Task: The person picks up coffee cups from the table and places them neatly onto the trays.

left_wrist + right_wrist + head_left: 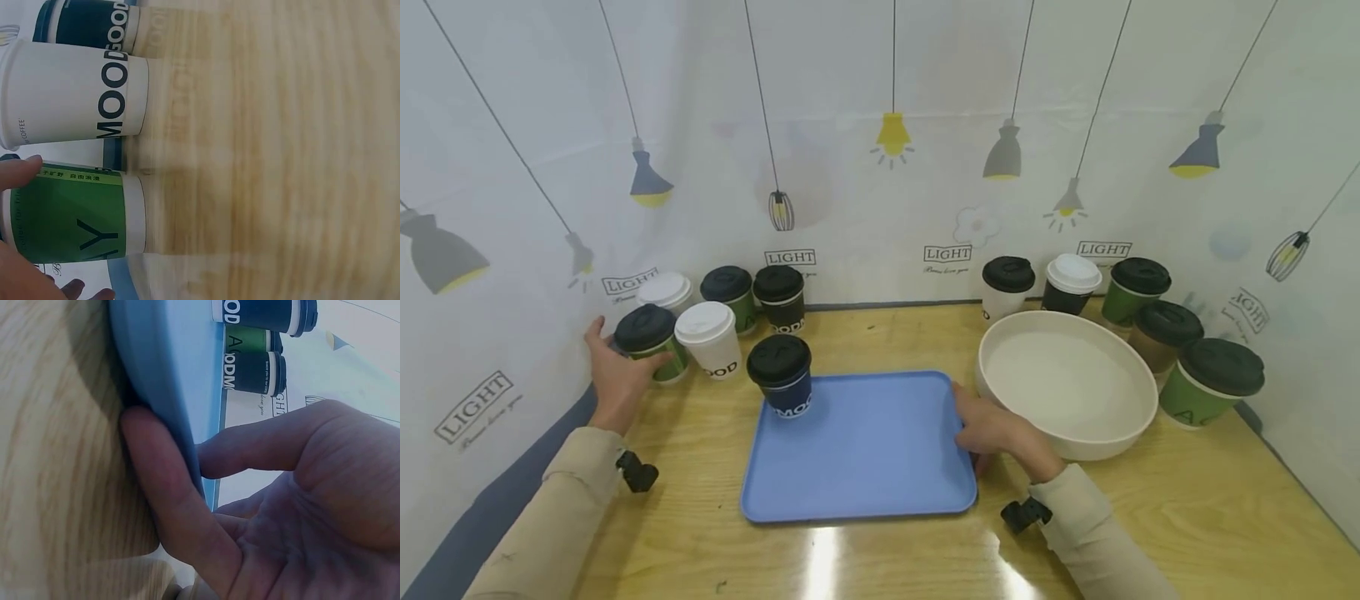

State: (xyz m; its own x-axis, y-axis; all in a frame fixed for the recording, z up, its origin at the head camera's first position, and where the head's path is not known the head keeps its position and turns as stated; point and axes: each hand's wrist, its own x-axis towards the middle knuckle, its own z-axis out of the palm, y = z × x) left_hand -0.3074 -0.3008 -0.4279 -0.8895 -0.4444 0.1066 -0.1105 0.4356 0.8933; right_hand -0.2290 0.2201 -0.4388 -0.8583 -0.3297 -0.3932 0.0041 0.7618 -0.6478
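My left hand (617, 377) is around a green paper cup (69, 215) with a black lid, at the far left of the table. Its thumb (19, 172) lies against one side of the cup, while the other fingers spread beyond the opposite side. My right hand (1000, 427) holds the right edge of a blue tray (872, 458), pinching the rim between thumb and fingers, with a finger (165, 478) beneath it. On the tray's back left corner stands a navy cup (787, 395) with a black lid.
White cups (715, 354), another green cup (743, 312) and a black cup (784, 312) crowd near my left hand. A cream bowl (1067, 375) sits right of the tray. Several lidded cups, including a large green one (1191, 400), line its far side. A printed curtain (850, 75) hangs behind.
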